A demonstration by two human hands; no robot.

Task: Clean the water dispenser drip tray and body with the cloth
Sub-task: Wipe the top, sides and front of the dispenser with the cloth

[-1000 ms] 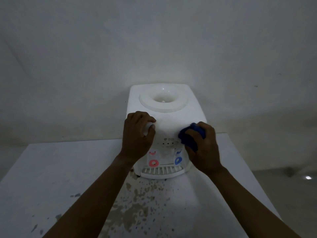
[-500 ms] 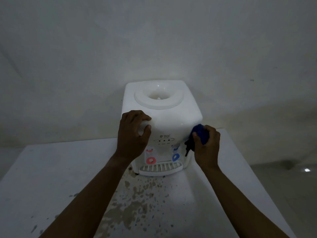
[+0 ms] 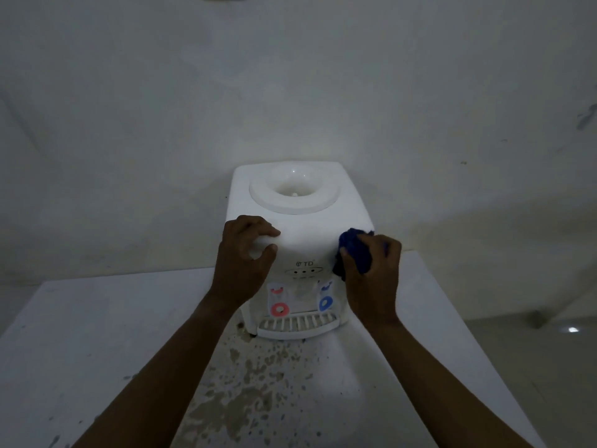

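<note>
A white countertop water dispenser (image 3: 300, 227) stands on a white table, with a round bottle socket on top and a red and a blue tap on its front. Its slotted drip tray (image 3: 297, 324) juts out at the bottom front. My left hand (image 3: 247, 257) grips the dispenser's front left top corner. My right hand (image 3: 371, 276) holds a bunched dark blue cloth (image 3: 353, 250) against the front right corner of the body, just below the top edge.
The white table (image 3: 97, 350) has a patch of brownish stains and chipped paint (image 3: 252, 392) in front of the dispenser. A plain wall rises close behind. To the right the table ends and the floor lies lower, with a small bright spot (image 3: 573, 329).
My right hand has carried the cloth from the dispenser's front face to its right front corner, then slightly upward. My left hand has kept its grip on the left corner.
</note>
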